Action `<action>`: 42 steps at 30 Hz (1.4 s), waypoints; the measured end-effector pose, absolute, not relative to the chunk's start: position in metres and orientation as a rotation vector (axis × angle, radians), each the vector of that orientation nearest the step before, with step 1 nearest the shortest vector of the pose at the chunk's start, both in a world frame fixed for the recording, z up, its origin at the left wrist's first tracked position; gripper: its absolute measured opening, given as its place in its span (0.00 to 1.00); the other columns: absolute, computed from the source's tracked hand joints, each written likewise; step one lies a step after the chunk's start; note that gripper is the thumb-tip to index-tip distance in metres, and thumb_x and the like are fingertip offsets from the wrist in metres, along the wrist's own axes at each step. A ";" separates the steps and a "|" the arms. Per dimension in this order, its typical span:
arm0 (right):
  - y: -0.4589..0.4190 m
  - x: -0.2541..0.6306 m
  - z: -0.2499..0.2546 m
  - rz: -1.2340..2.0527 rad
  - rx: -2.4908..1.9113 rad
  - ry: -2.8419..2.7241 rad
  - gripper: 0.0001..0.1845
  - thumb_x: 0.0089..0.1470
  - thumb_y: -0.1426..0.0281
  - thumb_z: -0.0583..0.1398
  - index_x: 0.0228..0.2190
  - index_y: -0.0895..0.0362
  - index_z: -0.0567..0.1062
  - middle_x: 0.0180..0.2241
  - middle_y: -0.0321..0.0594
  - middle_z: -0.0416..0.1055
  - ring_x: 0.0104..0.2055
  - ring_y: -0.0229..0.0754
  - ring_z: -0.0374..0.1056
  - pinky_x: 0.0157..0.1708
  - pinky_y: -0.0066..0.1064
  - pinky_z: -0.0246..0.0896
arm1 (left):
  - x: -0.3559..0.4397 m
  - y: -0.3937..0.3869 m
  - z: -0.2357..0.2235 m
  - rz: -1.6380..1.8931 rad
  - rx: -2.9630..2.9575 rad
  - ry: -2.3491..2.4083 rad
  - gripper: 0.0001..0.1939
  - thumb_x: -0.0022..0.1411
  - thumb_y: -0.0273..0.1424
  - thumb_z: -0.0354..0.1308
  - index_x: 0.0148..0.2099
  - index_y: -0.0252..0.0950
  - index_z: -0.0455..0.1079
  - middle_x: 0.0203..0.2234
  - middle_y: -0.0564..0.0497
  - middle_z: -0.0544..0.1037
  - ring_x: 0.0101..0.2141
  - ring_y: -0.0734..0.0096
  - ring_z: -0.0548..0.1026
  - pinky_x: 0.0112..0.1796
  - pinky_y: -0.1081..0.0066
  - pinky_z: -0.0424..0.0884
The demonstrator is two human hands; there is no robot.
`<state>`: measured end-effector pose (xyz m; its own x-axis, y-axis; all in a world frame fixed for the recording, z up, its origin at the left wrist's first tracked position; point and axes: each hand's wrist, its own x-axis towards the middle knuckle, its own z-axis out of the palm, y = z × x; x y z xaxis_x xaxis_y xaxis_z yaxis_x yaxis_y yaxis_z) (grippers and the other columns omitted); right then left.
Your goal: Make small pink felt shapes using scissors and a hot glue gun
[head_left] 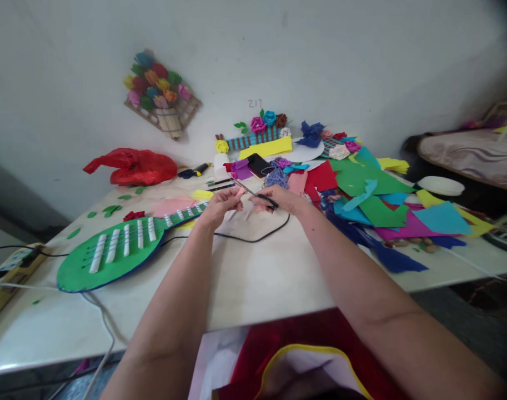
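My left hand [223, 207] is closed on a small piece of pink paper [240, 192], pinched at the fingertips. In my right hand [279, 199] is a pair of scissors [269, 200] with dark handles, its blades pointing left toward the pink paper. Whether the blades touch the paper, I cannot tell. Both hands are above the white table [253, 283]. Left of my left hand lies a green, instrument-shaped board [111, 253] with white paper rolls and strings across it. A black cable [253, 240] runs beneath my hands.
Coloured paper sheets [370, 178] are heaped on the right. At the back are a phone [259, 165], purple yarn [277, 176] and a yellow-black cutter [200, 169]. A red plastic bag [139, 166] lies back left, a power strip [15, 278] at the left edge. Paper flowers [157, 83] hang on the wall.
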<state>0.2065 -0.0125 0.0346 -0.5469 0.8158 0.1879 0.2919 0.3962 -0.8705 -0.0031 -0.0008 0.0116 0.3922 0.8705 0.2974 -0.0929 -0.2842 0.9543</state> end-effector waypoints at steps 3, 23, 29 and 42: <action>-0.010 0.207 0.033 1.051 -0.944 -2.050 0.20 0.44 0.56 0.61 0.24 0.63 0.73 0.16 0.31 0.59 0.18 0.29 0.53 0.18 0.25 0.46 | -0.003 -0.002 0.012 1.117 1.555 0.739 0.15 0.51 0.38 0.62 0.37 0.33 0.71 0.18 0.54 0.72 0.21 0.78 0.68 0.29 0.75 0.64; -0.017 0.206 0.039 1.106 -0.952 -2.044 0.23 0.44 0.53 0.60 0.24 0.63 0.72 0.17 0.33 0.61 0.18 0.29 0.54 0.18 0.25 0.47 | -0.001 -0.005 0.016 1.140 1.518 0.741 0.16 0.49 0.40 0.63 0.37 0.34 0.71 0.18 0.54 0.72 0.20 0.78 0.68 0.29 0.75 0.64; -0.017 0.207 0.040 1.066 -0.961 -2.039 0.22 0.44 0.54 0.60 0.24 0.63 0.74 0.17 0.32 0.59 0.19 0.30 0.52 0.19 0.25 0.46 | 0.000 -0.006 0.017 1.153 1.511 0.757 0.17 0.49 0.41 0.63 0.36 0.34 0.71 0.17 0.54 0.72 0.20 0.79 0.68 0.28 0.75 0.64; -0.011 0.205 0.037 0.886 -1.065 -2.085 0.25 0.41 0.54 0.61 0.34 0.62 0.79 0.17 0.31 0.59 0.20 0.31 0.51 0.20 0.25 0.45 | 0.002 -0.008 0.019 1.184 1.499 0.785 0.16 0.49 0.39 0.63 0.35 0.33 0.72 0.17 0.53 0.71 0.19 0.78 0.67 0.25 0.75 0.62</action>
